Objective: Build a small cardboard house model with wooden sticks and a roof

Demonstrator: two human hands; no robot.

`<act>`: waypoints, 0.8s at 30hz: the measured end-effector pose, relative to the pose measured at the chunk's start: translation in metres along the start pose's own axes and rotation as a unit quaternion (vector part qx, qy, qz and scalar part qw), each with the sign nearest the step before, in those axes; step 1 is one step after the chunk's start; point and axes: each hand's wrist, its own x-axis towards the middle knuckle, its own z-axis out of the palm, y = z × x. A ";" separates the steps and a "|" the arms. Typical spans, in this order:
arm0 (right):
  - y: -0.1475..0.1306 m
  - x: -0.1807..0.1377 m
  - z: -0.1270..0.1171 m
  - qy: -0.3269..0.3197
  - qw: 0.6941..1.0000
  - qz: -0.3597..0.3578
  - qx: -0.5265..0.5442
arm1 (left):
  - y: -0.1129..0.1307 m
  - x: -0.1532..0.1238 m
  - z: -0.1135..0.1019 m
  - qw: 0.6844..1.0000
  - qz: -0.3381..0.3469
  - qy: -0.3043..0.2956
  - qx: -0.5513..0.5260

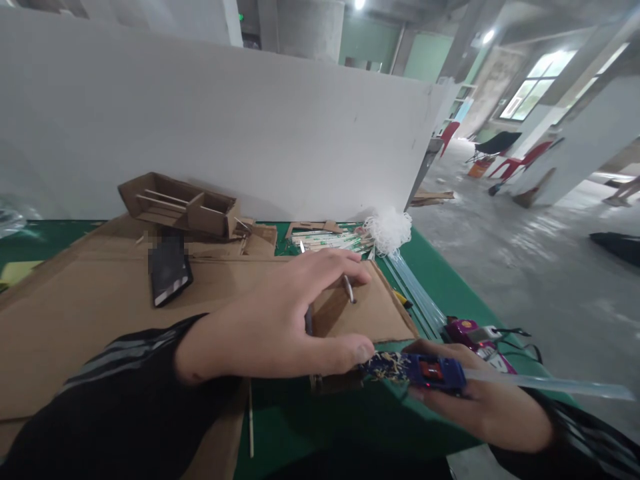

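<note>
My right hand (480, 397) is wrapped round a blue hot glue gun (440, 373) whose top is strewn with small wood-coloured shavings. A clear glue stick (545, 381) juts out of its back end to the right. My left hand (300, 313) is arched over the cardboard, thumb and fingers apart. Its thumb tip lies beside the front of the glue gun; whether they touch I cannot tell. Between thumb and fingers shows a slim metallic piece (349, 289), its kind unclear. Below the thumb is a brownish piece (337, 383), partly hidden.
Cardboard sheets (115, 280) cover the green table. A cardboard box structure (185, 207) with sticks stands at the back left, near a black phone-like object (171, 270). Behind are thin sticks (325, 239), white tangled strands (389, 230) and clear glue sticks (415, 290). A purple device (467, 330) lies right.
</note>
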 end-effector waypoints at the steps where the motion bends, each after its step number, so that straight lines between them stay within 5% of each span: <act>1: -0.001 0.001 0.000 -0.010 1.000 0.004 0.001 | 0.000 0.000 0.000 1.000 0.000 0.001 0.001; 6: -0.001 0.005 -0.002 -0.046 0.999 0.004 0.013 | 0.001 0.000 0.000 1.000 0.005 0.005 -0.002; 13: 0.001 0.006 -0.001 -0.012 1.000 -0.009 -0.005 | 0.002 0.001 -0.001 1.000 0.016 0.009 0.021; 24: 0.003 0.002 0.004 0.042 0.998 -0.033 0.026 | 0.009 0.000 0.007 0.973 0.175 0.060 0.134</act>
